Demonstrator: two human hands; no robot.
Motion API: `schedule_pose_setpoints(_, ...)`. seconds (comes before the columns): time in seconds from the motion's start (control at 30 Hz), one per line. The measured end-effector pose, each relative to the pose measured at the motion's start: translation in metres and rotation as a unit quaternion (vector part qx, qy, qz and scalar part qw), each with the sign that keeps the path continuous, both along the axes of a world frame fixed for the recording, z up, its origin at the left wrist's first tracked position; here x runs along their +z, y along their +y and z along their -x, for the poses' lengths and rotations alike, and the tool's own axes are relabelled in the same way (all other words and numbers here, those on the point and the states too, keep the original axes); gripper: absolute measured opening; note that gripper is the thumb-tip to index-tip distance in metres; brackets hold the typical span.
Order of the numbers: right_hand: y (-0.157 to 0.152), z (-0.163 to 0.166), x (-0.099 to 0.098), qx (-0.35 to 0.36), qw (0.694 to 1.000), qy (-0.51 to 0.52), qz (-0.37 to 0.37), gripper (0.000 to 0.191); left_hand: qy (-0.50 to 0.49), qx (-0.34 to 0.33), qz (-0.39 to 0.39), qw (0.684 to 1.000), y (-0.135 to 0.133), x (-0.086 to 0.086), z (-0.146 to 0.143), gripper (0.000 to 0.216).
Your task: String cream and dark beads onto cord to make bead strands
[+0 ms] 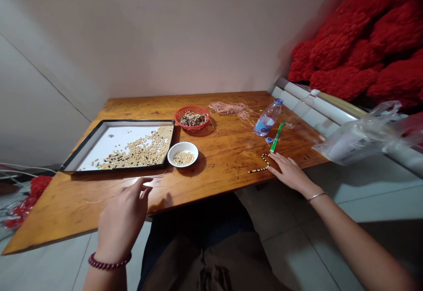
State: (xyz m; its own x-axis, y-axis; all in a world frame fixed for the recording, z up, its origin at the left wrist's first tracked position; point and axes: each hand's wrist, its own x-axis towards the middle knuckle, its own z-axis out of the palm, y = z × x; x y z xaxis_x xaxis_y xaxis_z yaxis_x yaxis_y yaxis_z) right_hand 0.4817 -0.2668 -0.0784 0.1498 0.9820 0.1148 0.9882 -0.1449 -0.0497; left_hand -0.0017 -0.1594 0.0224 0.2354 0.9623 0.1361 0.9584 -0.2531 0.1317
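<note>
My right hand (287, 170) lies flat near the table's right front edge, fingers stretched out. Its fingertips and thumb touch or nearly touch a short curved string of light and dark beads (265, 162). From the string's left end a thin thread runs left over the wood. Over the left front of the table is my left hand (127, 205), fingers loosely bent and apart, with nothing visible in them. Thin loose cords (99, 200) lie close by it. Beyond it are a black-edged tray (99, 139) of loose beads and a white bowl (170, 153) holding pale beads.
A red basket (176, 117) of beads stands behind the bowl, beside a tangle of pink cord (231, 108). At right are a water bottle (267, 118), its cap (269, 140), a green strip-like packet (277, 137) and a clear plastic bag (360, 132). Red bundles (357, 35) are piled beyond.
</note>
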Motion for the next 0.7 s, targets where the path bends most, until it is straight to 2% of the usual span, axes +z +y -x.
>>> schedule_pose_setpoints(0.2, 0.008, -0.012, 0.002, 0.002, 0.999, -0.008, -0.041, 0.042, 0.016, 0.042, -0.007, 0.999, 0.009, 0.005, 0.018, 0.028)
schedule_pose_setpoints(0.3, 0.015, -0.018, 0.013, -0.006, 0.999, -0.040, -0.019, 0.034, 0.042, 0.057, 0.008, 0.997, 0.013, 0.007, 0.028, 0.031)
schedule_pose_setpoints(0.4, 0.025, -0.020, 0.026, 0.024, 0.996, -0.081, 0.024, 0.027, 0.049, 0.062, 0.022, 0.997, 0.014, 0.005, 0.037, 0.034)
schedule_pose_setpoints(0.57, 0.043, -0.017, 0.045, 0.043, 0.989, -0.127, 0.058, 0.022, 0.049, 0.036, 0.019, 0.998, 0.015, 0.000, 0.046, 0.029)
schedule_pose_setpoints(0.7, 0.051, -0.021, 0.064, -0.007, 0.989, -0.144, 0.014, 0.023, 0.033, 0.003, 0.017, 0.999, 0.015, -0.003, 0.044, 0.026)
